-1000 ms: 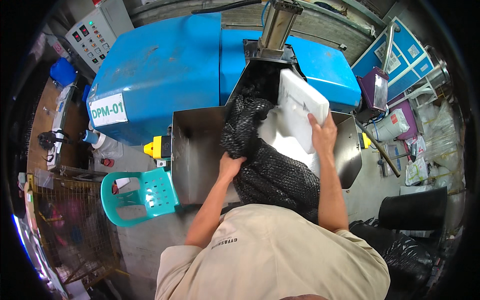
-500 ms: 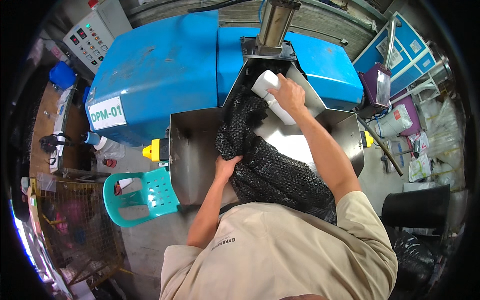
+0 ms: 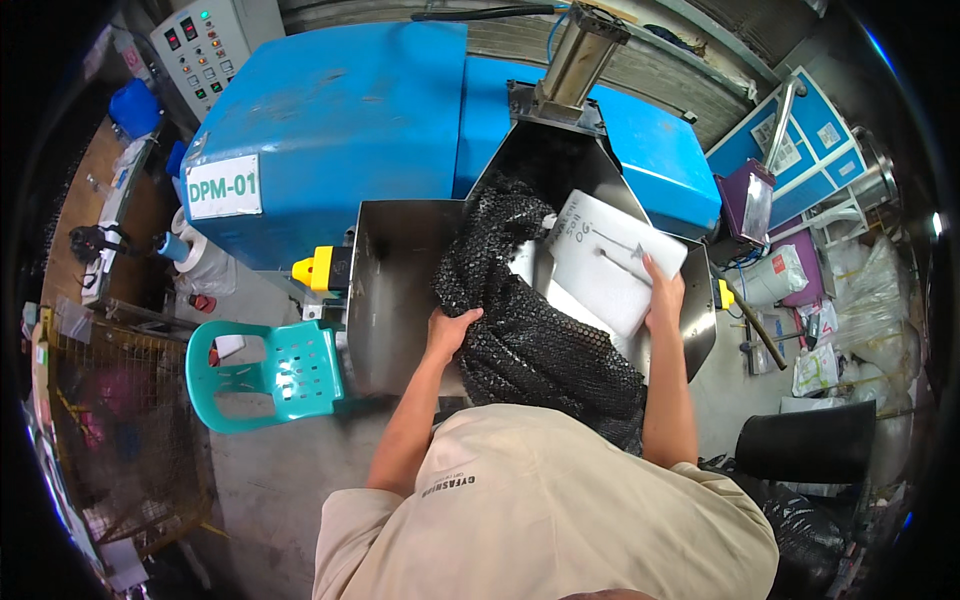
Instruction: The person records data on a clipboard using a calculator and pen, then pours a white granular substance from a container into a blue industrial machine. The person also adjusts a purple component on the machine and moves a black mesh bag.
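Note:
My left hand (image 3: 452,332) grips the near-left edge of a long bunched length of black bubble wrap (image 3: 535,345). The wrap runs from the dark throat of a steel hopper (image 3: 398,290) down to my shirt. In my right hand (image 3: 665,295) is a white foam block (image 3: 622,240), held by its right edge. Handwritten marks and an arrow cover its broad face, which is tilted up toward me. The block is over the right half of the hopper. My right fingertips show on the near face; the hand's far side is hidden.
A blue machine (image 3: 330,130) stands behind the hopper, with a metal cylinder (image 3: 583,60) above the throat. At left are a control panel (image 3: 205,55), a yellow part (image 3: 315,270) and a green chair (image 3: 290,370). A black bin (image 3: 808,440) stands at right.
My right hand has come back from the hopper throat, down and to the right. The white block has turned, so its broad marked face shows. My left hand keeps its grip on the bubble wrap.

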`<state>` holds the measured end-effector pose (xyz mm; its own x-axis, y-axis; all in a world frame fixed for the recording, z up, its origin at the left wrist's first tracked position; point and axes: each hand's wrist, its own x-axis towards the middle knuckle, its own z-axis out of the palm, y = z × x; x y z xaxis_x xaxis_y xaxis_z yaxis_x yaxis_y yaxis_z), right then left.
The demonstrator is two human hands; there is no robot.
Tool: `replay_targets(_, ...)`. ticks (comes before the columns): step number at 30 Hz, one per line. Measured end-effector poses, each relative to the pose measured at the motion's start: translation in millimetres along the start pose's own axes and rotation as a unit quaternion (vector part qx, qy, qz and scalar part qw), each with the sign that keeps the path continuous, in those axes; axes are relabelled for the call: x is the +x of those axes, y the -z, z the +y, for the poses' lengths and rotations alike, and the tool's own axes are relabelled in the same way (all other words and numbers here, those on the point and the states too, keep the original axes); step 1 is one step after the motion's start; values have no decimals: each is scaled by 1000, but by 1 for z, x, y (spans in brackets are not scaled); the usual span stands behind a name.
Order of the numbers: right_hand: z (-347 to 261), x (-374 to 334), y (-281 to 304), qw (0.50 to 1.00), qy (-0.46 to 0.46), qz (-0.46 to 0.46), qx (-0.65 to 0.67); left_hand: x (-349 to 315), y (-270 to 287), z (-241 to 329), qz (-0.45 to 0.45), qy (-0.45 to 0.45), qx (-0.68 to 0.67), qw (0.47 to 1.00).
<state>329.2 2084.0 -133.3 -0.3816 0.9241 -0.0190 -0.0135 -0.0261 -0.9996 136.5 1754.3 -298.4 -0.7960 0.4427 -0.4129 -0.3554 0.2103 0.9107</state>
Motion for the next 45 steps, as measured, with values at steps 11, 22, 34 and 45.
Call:
replay_targets(11, 109, -97, -5, 989, -37, 138, 47, 4, -1, 10, -23, 8, 21, 999)
replay_targets(22, -139, 28, -38, 770, 345, -43, -535, -3, 1, 23, -6, -14, 46, 999)
replay_targets(34, 10, 58, -219, 761, 358, -85, -534, 4, -1, 0, 20, -21, 53, 998)
replay_targets(45, -164, 1, -65, 856, 255, -27, -449, 8, 0, 0, 2, -31, 60, 998)
